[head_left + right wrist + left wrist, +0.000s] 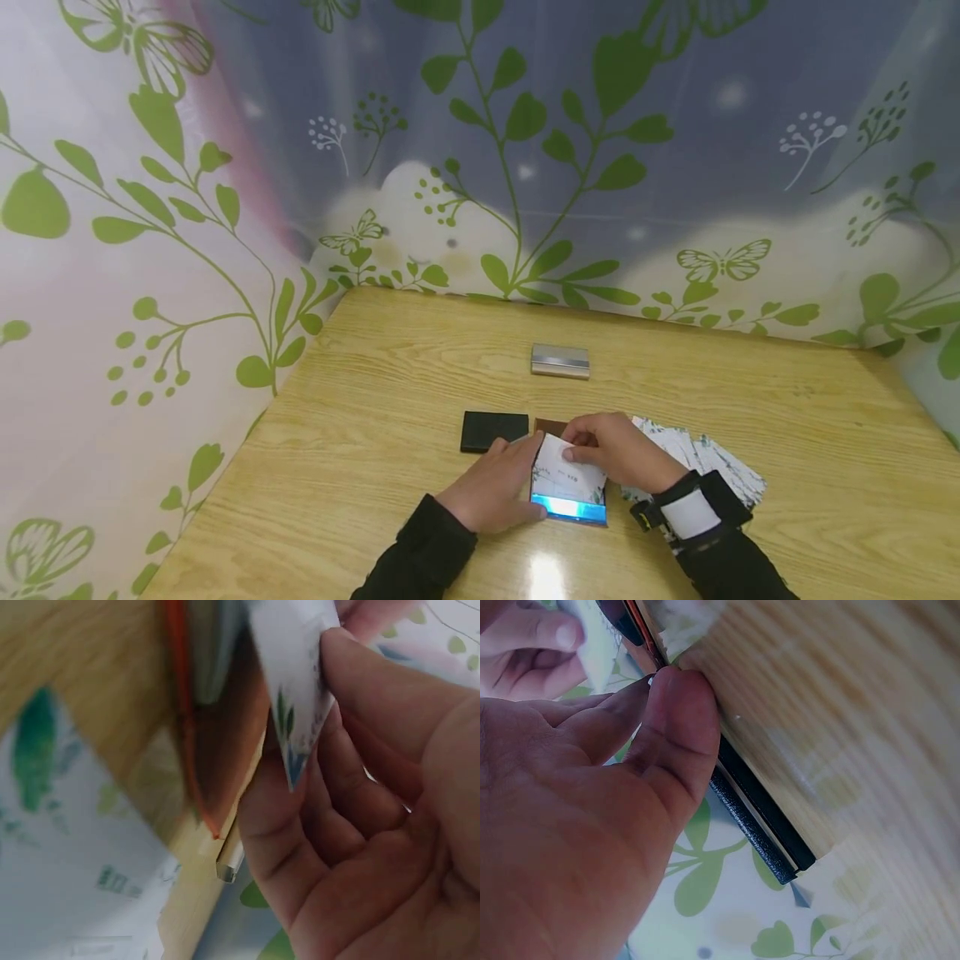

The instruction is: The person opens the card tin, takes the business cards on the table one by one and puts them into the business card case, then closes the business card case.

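The left hand [495, 492] lies nearest, its fingers and thumb curled against the left edge of an open card case [567, 505] with a shiny blue lip, steadying it on the wooden table [375, 367]. The right hand [618, 450] pinches one white card [564, 477] by its top edge, the card's lower end resting in the case. To seat it well, I would judge the card should go in square to the opening while the left hand keeps the case from sliding. By count: one table, one fanned spread of cards [705, 462] just right of the hands, too overlapped to number, then three cases, the one in hand, a black one [492, 431] and a silver one [560, 361].
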The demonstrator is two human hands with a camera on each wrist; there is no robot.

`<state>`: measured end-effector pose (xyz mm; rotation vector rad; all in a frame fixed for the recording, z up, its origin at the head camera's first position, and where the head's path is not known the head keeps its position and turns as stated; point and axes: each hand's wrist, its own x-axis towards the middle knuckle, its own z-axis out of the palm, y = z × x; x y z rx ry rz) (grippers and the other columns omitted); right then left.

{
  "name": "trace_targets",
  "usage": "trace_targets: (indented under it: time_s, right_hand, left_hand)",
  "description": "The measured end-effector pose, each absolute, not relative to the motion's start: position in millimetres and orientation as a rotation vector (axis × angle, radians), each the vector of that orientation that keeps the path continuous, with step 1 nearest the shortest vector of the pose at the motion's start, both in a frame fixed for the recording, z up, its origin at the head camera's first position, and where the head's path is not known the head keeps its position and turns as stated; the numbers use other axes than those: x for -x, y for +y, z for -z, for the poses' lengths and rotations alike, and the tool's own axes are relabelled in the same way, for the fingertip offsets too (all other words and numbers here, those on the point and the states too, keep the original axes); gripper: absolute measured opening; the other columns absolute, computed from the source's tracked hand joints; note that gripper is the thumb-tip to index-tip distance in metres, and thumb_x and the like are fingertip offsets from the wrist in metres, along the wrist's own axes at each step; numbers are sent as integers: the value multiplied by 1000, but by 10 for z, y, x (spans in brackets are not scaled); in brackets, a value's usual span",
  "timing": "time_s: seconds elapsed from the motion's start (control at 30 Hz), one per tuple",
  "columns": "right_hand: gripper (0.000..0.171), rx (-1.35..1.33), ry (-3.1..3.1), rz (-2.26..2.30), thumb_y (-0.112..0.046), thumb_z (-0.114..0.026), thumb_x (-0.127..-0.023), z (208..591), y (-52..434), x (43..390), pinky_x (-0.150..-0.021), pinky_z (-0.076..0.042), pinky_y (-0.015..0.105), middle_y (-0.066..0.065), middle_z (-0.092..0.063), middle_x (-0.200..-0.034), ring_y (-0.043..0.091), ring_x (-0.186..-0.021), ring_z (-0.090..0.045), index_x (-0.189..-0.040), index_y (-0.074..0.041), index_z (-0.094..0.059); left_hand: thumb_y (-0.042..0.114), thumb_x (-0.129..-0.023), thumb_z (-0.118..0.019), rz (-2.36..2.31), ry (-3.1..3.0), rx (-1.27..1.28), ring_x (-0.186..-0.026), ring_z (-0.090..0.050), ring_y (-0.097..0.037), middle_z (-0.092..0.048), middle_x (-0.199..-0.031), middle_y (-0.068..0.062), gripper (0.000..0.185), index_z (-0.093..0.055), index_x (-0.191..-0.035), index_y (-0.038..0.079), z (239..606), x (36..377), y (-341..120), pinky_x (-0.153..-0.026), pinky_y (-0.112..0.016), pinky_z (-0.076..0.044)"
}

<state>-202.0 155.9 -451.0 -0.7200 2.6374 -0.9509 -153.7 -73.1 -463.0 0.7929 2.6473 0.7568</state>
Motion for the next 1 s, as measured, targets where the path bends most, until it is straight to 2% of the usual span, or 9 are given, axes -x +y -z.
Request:
trace_targets:
  time_s: [0.1, 0.4, 0.77, 1.0]
  right_hand:
    - [5, 706, 2661, 897, -12, -72, -97, 4534, 1541, 2012, -69, -51, 29, -9, -67, -84, 8, -77, -59, -102, -12, -76]
    - [11, 738, 2686, 875, -13, -71, -98, 4525, 1567, 2036, -72, -52, 30, -8, -71, -89, 6, -80, -61, -107, -10, -78]
    - [5, 798, 2719, 779, -12, -76, -94, 4595, 1489, 2000, -70, -51, 29, -9, -67, -85, 5, -77, -58, -98, -12, -79]
    - [6, 913, 2627, 861, -10, -79, -91, 4604, 1487, 1976, -68, -51, 26, -10, -65, -81, 2, -74, -57, -92, -11, -73]
  left_hand:
    - [30, -92, -80, -748, 2651, -773, -116, -43, -18, -37, -165, -6, 93, -27, -163, 2, 4624, 1536, -722, -105, -33, -40]
    - [34, -92, -80, -691, 2671, -786, -122, -45, -17, -39, -163, -6, 91, -30, -162, 2, 4602, 1528, -722, -107, -33, -40]
    - [32, -93, -79, -744, 2640, -766, -124, -43, -18, -39, -164, -6, 88, -31, -161, 3, 4607, 1522, -736, -108, -33, -40]
    - [34, -94, -78, -730, 2642, -757, -129, -43, -20, -38, -164, -6, 88, -30, -162, 4, 4611, 1526, -738, -111, -34, -40]
